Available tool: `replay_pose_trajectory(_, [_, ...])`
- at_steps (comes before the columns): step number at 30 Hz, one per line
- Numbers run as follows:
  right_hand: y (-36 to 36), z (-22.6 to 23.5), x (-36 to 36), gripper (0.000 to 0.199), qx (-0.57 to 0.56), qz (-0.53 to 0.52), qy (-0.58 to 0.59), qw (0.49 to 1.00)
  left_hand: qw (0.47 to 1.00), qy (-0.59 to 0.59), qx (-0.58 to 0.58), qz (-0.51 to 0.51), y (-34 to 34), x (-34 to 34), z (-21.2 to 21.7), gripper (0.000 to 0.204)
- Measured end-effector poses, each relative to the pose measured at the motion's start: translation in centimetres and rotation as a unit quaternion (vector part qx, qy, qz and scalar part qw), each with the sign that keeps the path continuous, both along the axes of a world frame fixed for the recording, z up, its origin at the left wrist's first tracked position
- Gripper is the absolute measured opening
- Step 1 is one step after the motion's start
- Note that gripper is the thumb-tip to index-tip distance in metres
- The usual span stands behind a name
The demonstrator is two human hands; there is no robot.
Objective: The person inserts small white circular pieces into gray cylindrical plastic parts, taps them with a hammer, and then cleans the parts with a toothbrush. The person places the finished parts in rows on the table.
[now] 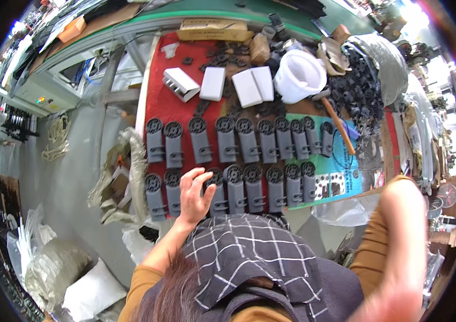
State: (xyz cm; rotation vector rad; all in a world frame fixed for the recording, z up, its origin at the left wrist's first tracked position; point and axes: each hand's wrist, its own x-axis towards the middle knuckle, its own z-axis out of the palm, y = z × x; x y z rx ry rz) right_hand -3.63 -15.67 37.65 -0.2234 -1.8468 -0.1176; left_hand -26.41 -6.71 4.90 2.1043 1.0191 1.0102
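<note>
My left hand (191,199) is over the front row of grey plastic parts, its thumb apart from its fingers and nothing visible in its grasp. Beside it lies a grey housing (219,201) with a round, slotted black end; whether the hand touches it I cannot tell. Similar housings stand in two rows, such as one (200,142) in the back row. My right arm is bent, with its forearm pointing down at the lower right. My right hand (391,307) is smeared by motion at the lower edge, its fingers indistinct.
A hammer (338,126) with a wooden handle lies right of the back row, near a pile of small black parts (357,80). Behind the rows are a white bucket (299,75), white boxes (214,84) and a long cardboard box (213,29). Sacks (56,263) sit on the left floor.
</note>
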Motion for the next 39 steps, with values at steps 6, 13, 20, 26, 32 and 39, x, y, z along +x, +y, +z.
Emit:
replay_pose_trajectory(6, [14.6, -22.3, 8.7, 0.067, -0.647, -0.288, 0.075, 0.702, 0.998, 0.011, -0.041, 0.053, 1.1, 2.2, -0.6, 0.033])
replay_pose_trajectory(13, [24.0, -38.6, 13.4, 0.091, -0.580, -0.594, -0.002, 0.557, 0.991, -0.010, -0.116, 0.067, 3.2, 6.7, -0.7, 0.029])
replay_pose_trajectory(20, [28.4, -41.1, 12.5, 0.118, -0.643, -0.612, 0.037, 0.459, 0.983, 0.004, -0.175, 0.052, 4.6, 7.8, -1.8, 0.024])
replay_pose_trajectory(26, [27.8, -41.2, 11.6, 0.108, -0.596, -0.572, 0.037, 0.562, 0.983, 0.057, -0.172, -0.005, 14.5, 14.0, -6.3, 0.059])
replay_pose_trajectory(32, [32.2, -40.7, 11.1, 0.088, -0.667, -0.478, 0.122, 0.558, 0.982, 0.167, 0.050, -0.073, 21.9, 21.8, -9.5, 0.117])
replay_pose_trajectory(39, [38.9, -41.8, 12.0, 0.073, -0.556, -0.386, 0.329, 0.658, 0.950, 0.249, 0.173, -0.072, 31.3, 22.6, -8.8, 0.101])
